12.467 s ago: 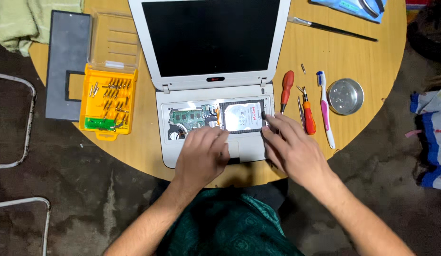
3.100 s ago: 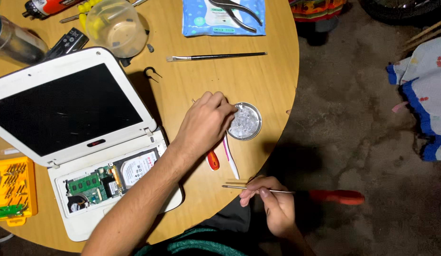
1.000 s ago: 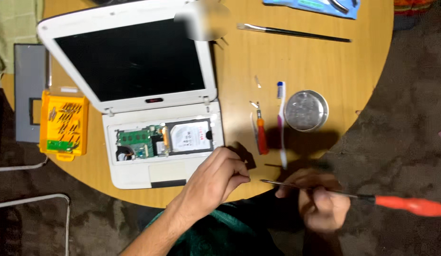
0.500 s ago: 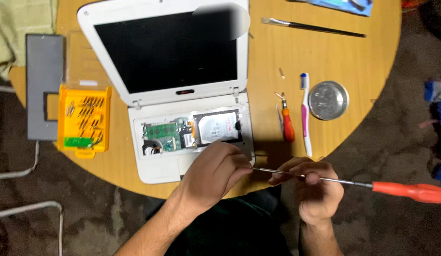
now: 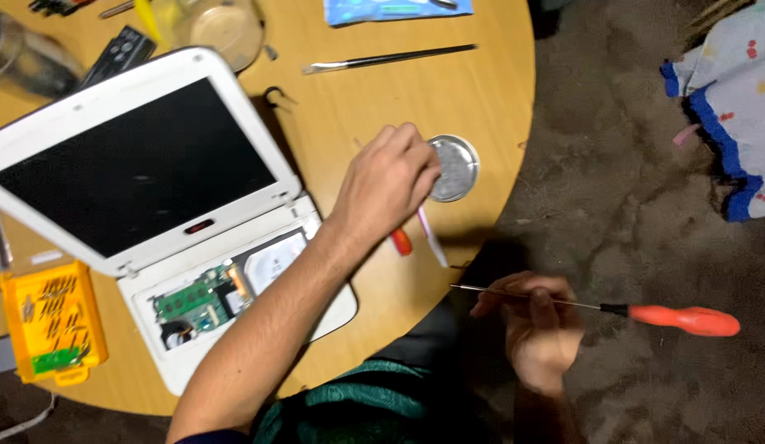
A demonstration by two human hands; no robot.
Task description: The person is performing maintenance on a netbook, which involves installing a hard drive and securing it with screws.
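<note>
Fingertips of the left hand (image 5: 390,177) are pinched together over the rim of the small round metal dish (image 5: 453,168), at about two o'clock on the round wooden desk (image 5: 349,90); whether they hold a tiny screw I cannot tell, as the fingers hide it. The right hand (image 5: 537,325) hangs off the desk edge near five o'clock, its grip clenched round the thin shaft of a long screwdriver (image 5: 600,306), whose orange handle points out to three o'clock over the floor. Half a second ago the left hand was down beside the right one at the screwdriver tip, close to the laptop's opened base; now it has swung up to the dish, which suggests that something taken off the tip is being dropped there. Just beneath the left wrist lie a short orange screwdriver (image 5: 401,242) and a white-handled tool (image 5: 432,238). The white laptop (image 5: 144,177) stands open at nine o'clock, its base uncovered so the green board and silver drive show. Further out, a yellow bit case (image 5: 52,322) sits at eight o'clock and a thin brush (image 5: 389,58) at twelve. The view has also shifted since then.
</note>
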